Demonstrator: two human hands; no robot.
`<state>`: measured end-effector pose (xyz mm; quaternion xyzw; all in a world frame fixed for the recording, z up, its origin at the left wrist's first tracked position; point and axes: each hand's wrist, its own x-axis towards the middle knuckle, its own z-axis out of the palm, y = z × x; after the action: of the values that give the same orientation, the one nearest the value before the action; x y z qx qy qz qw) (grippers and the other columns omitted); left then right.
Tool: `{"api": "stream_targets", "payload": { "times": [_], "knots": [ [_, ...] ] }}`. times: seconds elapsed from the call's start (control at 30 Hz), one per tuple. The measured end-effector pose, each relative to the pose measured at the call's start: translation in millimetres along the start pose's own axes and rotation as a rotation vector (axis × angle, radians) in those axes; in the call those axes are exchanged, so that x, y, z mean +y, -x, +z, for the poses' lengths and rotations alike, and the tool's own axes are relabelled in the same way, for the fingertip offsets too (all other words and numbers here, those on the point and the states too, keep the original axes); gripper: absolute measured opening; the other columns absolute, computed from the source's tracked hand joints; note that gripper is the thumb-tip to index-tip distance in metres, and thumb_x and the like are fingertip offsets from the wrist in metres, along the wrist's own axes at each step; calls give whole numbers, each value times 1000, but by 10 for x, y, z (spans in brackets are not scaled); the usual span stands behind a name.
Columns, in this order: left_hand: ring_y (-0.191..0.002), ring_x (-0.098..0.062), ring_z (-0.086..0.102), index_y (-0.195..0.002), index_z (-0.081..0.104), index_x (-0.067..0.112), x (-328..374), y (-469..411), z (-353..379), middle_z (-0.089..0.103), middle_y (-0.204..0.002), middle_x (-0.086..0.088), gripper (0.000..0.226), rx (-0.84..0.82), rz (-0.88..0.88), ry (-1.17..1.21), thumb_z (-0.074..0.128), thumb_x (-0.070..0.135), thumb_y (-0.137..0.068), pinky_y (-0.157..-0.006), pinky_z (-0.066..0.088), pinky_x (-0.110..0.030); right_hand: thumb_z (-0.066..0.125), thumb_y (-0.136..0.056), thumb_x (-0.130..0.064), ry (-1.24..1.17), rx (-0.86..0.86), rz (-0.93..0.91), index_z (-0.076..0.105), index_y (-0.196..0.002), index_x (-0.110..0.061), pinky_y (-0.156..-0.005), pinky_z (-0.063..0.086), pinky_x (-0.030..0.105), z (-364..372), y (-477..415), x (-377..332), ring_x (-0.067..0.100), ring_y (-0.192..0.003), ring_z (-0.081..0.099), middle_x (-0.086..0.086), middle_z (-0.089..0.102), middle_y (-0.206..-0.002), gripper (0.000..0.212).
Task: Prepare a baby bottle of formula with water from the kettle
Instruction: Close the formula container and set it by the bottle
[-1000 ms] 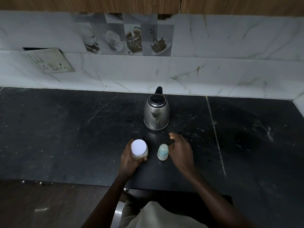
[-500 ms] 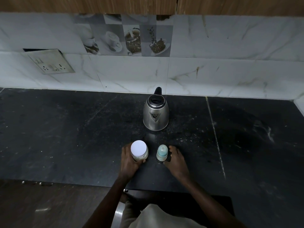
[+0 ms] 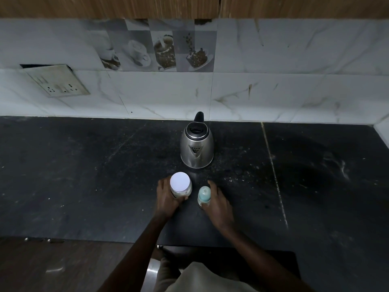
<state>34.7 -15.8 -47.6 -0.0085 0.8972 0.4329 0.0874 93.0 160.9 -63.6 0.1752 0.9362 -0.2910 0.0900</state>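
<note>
Down on the dark countertop (image 3: 84, 175) we see the left hand (image 3: 166, 199) curled round the white-lidded jar (image 3: 180, 184), gripping its side. Just beside it stands the baby bottle (image 3: 204, 196), upright and capped in pale teal. The right hand (image 3: 219, 205) seems to wrap it from the right, though dim light blurs the fingers. Behind both, apart, stands the steel kettle (image 3: 196, 146), its lid closed.
</note>
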Motion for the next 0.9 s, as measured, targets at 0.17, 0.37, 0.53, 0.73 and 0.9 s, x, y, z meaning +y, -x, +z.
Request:
{"api": "stream_targets", "payload": {
  "times": [0.17, 0.37, 0.53, 0.73, 0.9],
  "knots": [
    [-132, -34, 45, -144, 50, 3, 46, -101, 7, 49, -139, -19, 89, -14, -11, -29, 95, 11, -68, -111, 41, -44, 75, -89, -39, -21, 42, 12, 41, -151, -34, -91, 55, 41, -13, -59, -22, 25, -121, 65, -3, 60, -142, 70],
    [-133, -36, 45, -143, 49, 1, 159, -249, 16, 48, -142, -21, 86, -29, -25, -49, 93, 9, -70, -110, 41, -43, 69, -95, -35, 0, 90, 39, 46, -144, -25, -85, 55, 41, -77, -234, -94, 30, -114, 68, 3, 66, -132, 54],
    [-137, -37, 43, -145, 47, 0, 206, -340, 19, 46, -146, -22, 86, -41, -21, -50, 91, 7, -72, -113, 41, -45, 70, -94, -33, -14, 85, 55, 47, -140, -23, -85, 55, 43, -111, -346, -137, 33, -116, 68, 5, 65, -132, 52],
    [-133, -38, 47, -144, 49, -1, 258, -390, 50, 51, -142, -23, 87, -6, -17, -24, 94, 11, -71, -111, 41, -46, 69, -95, -36, -20, 89, 61, 49, -139, -22, -85, 55, 44, -119, -381, -138, 35, -114, 68, 7, 66, -130, 50],
    [-132, -41, 50, -143, 51, -3, 284, -410, 75, 55, -141, -24, 84, 16, -4, -15, 93, 7, -71, -112, 41, -47, 70, -94, -36, -42, 96, 65, 50, -139, -21, -86, 54, 43, -126, -393, -140, 33, -115, 68, 7, 67, -130, 51]
  ]
}}
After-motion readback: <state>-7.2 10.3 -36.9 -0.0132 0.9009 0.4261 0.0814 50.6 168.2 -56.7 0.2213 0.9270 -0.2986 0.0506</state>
